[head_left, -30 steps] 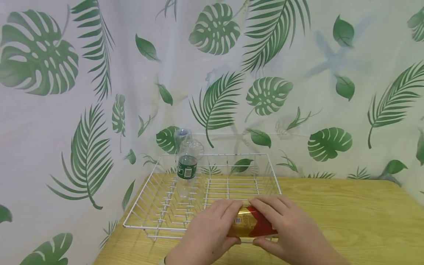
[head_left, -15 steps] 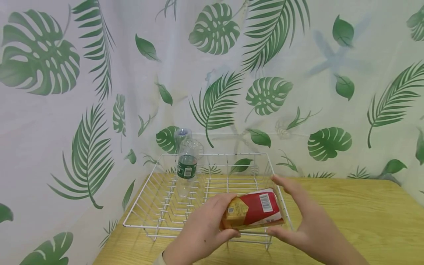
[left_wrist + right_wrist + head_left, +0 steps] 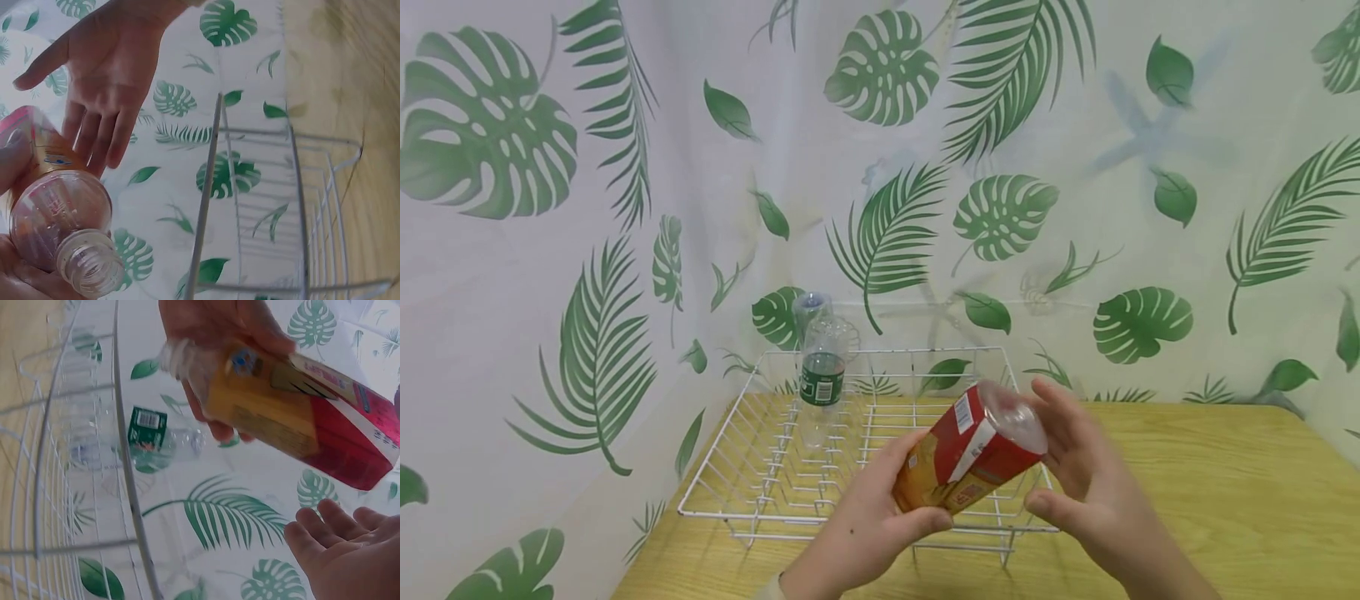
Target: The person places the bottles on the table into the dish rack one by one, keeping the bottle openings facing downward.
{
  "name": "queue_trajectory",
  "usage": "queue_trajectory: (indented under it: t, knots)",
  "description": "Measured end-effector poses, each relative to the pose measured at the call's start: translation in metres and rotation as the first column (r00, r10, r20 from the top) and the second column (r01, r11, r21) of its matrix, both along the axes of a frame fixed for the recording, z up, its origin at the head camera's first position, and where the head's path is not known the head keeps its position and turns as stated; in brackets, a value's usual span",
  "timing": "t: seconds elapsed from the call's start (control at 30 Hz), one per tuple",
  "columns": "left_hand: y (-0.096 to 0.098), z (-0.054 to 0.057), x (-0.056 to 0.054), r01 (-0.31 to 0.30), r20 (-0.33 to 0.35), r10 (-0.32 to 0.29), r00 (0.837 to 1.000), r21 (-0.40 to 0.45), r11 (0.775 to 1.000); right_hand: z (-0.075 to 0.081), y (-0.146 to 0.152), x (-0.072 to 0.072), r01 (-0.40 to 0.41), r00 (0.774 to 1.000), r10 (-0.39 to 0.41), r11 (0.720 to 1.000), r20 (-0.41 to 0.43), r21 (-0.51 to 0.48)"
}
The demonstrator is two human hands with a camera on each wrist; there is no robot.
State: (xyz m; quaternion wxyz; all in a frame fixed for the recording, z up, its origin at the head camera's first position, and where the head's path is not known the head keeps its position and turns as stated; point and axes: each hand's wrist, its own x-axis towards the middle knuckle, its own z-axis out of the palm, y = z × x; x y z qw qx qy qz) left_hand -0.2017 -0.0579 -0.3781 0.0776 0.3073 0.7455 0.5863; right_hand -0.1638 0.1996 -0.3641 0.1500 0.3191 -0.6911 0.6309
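My left hand (image 3: 865,521) grips a plastic bottle (image 3: 966,450) with a red and gold label, thumb on the near side and fingers behind. The bottle is tilted, its clear base pointing up and to the right, its neck end hidden by the hand in the head view. In the left wrist view its threaded neck (image 3: 94,269) shows without a cap. Beside the base, my right hand (image 3: 1086,487) is spread with thumb and fingers apart, holding nothing. The right wrist view shows its palm (image 3: 362,562) turned toward the bottle.
A white wire rack (image 3: 752,518) stands on the wood-grain table (image 3: 1195,483), below and behind the hands. In its left part is a clear bottle with a green label (image 3: 822,379); another bottle with a bluish top (image 3: 811,307) stands behind. Leaf-printed sheeting (image 3: 895,275) hangs at the back and left.
Both hands held the bottle level a second ago. The right hand has let go and moved off to the right, while the left hand has tipped the bottle's base upward.
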Motion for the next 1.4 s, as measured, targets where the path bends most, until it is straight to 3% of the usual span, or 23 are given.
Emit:
queue_trajectory:
  t: [0.1, 0.3, 0.5, 0.7, 0.97, 1.07, 1.2, 1.4]
  knots:
    - [0.004, -0.004, 0.0, 0.093, 0.06, -0.099, 0.993, 0.095, 0.991, -0.004, -0.004, -0.001, -0.1, 0.992, 0.107, 0.99, 0.074, -0.095]
    - [0.013, -0.02, 0.0, 0.263, 0.071, -0.28, 0.957, 0.19, 0.946, -0.006, -0.013, 0.006, -0.105, 0.981, 0.121, 0.988, 0.153, -0.109]
    - [0.021, -0.027, 0.0, 0.313, 0.076, -0.325, 0.943, 0.139, 0.94, -0.008, -0.017, 0.008, -0.052, 0.972, 0.092, 0.981, 0.217, -0.185]
    - [0.023, -0.028, -0.002, 0.303, 0.088, -0.308, 0.948, 0.064, 0.951, -0.009, -0.02, 0.008, 0.03, 0.959, 0.032, 0.977, 0.283, -0.211]
    - [0.022, -0.024, 0.001, 0.258, 0.109, -0.256, 0.96, -0.006, 0.966, -0.01, -0.018, 0.01, 0.059, 0.954, 0.002, 0.979, 0.298, -0.196]
    - [0.021, -0.022, 0.0, 0.239, 0.072, -0.234, 0.97, -0.065, 0.969, -0.009, -0.018, 0.01, 0.062, 0.954, -0.006, 0.982, 0.3, -0.18]
    - [0.016, -0.02, -0.003, 0.198, -0.029, -0.205, 0.978, -0.159, 0.967, -0.007, -0.017, 0.011, 0.056, 0.959, -0.006, 0.985, 0.284, -0.166]
    - [-0.003, -0.019, -0.004, 0.062, -0.167, -0.116, 0.979, -0.301, 0.952, -0.005, -0.015, 0.011, 0.067, 0.961, -0.024, 0.987, 0.274, -0.147]
